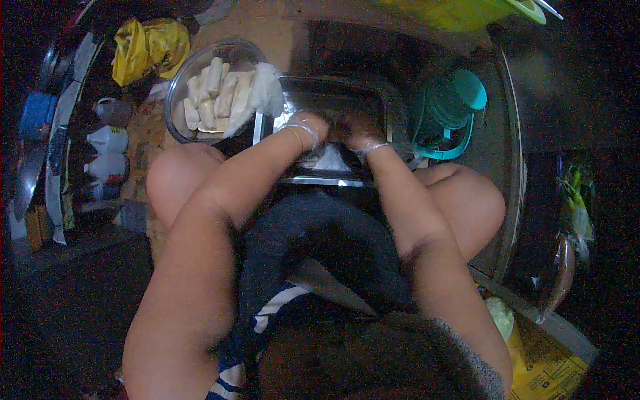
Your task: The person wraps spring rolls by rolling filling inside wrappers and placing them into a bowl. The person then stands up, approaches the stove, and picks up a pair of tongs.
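Both hands, in thin clear plastic gloves, are over a rectangular metal tray [327, 181] in front of the person's lap. My left hand [308, 128] is at the tray's left half, its fingers bent inward and hard to make out. My right hand [363, 133] is close beside it on the right, its fingers dark and blurred. What either hand holds, if anything, cannot be made out. Left of the tray, a round metal bowl [175, 110] carries several pale rolls [215, 93], with a white cloth [267, 92] over its right edge.
A teal bucket [448, 103] stands right of the tray. Yellow bags [150, 50] lie at the upper left, above white containers [107, 140]. A yellow-green basin [460, 12] is at the top. Bagged green vegetables [575, 200] lie at the far right.
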`<state>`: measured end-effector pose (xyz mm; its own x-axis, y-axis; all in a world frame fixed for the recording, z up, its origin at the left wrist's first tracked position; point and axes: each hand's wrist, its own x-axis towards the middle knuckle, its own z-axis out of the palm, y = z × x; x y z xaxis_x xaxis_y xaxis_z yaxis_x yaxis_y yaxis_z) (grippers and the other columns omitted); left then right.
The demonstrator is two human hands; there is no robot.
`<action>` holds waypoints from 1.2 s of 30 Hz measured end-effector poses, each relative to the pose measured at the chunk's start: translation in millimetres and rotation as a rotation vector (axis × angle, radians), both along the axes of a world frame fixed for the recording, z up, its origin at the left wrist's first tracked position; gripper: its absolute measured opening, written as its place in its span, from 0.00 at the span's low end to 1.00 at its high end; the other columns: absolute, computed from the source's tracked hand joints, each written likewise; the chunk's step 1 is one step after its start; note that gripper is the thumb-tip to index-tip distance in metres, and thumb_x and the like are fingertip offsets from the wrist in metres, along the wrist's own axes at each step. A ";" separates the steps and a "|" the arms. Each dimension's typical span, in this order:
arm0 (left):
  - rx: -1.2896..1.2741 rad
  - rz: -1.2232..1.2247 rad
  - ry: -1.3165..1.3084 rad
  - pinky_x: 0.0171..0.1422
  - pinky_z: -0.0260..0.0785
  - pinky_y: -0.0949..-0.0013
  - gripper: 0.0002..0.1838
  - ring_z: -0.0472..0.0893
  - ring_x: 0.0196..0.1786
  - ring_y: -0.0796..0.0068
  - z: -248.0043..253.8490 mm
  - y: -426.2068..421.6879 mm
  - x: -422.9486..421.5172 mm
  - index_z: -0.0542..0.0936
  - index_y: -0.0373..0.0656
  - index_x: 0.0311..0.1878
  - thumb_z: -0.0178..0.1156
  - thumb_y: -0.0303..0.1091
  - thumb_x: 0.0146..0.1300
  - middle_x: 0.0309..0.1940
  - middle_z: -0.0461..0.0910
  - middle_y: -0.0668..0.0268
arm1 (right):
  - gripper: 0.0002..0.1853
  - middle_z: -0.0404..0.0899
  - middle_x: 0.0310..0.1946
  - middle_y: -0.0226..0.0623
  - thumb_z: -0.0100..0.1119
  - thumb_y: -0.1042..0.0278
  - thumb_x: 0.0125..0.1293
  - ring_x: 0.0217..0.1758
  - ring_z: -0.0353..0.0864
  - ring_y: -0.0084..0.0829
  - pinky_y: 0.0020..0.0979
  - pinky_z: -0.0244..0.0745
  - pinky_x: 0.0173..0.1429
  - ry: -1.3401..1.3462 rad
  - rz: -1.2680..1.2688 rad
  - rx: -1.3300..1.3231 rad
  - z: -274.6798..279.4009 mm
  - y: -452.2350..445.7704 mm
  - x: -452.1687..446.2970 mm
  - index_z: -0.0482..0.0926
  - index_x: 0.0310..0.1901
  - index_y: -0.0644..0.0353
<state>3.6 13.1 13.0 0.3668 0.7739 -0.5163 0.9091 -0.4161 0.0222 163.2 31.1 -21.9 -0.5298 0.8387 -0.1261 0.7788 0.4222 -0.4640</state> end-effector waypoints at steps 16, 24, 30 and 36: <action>0.209 -0.072 -0.122 0.49 0.74 0.54 0.14 0.83 0.44 0.56 -47.3 2.0 -11.0 0.85 0.45 0.39 0.50 0.35 0.58 0.40 0.83 0.55 | 0.24 0.74 0.56 0.48 0.63 0.54 0.53 0.62 0.69 0.48 0.42 0.62 0.67 0.011 0.043 0.126 -22.5 3.8 0.9 0.79 0.50 0.58; 0.178 -0.015 -0.116 0.55 0.71 0.56 0.14 0.82 0.48 0.58 -38.8 -0.1 -6.9 0.85 0.46 0.40 0.50 0.35 0.58 0.42 0.83 0.56 | 0.23 0.74 0.55 0.50 0.62 0.57 0.53 0.62 0.69 0.49 0.42 0.63 0.66 0.065 0.019 0.196 -26.3 -0.4 -0.8 0.79 0.50 0.59; 0.123 -0.005 -0.113 0.55 0.71 0.57 0.15 0.82 0.48 0.59 -25.7 0.1 -5.6 0.85 0.45 0.41 0.49 0.36 0.60 0.44 0.82 0.57 | 0.27 0.73 0.57 0.48 0.66 0.59 0.52 0.62 0.68 0.49 0.42 0.62 0.67 0.156 -0.041 0.035 -49.2 8.9 0.0 0.76 0.54 0.56; 0.174 -0.010 -0.150 0.55 0.72 0.59 0.15 0.81 0.49 0.59 -48.3 4.7 -9.7 0.84 0.45 0.41 0.50 0.37 0.60 0.45 0.82 0.57 | 0.30 0.70 0.60 0.47 0.67 0.55 0.52 0.65 0.64 0.48 0.42 0.59 0.69 0.089 0.046 -0.064 -25.5 2.9 3.6 0.73 0.58 0.55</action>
<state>-6.2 17.8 -35.3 0.4374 0.8425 -0.3143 0.8968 -0.4344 0.0836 166.8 34.0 -47.4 -0.5794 0.8047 -0.1296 0.7136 0.4241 -0.5575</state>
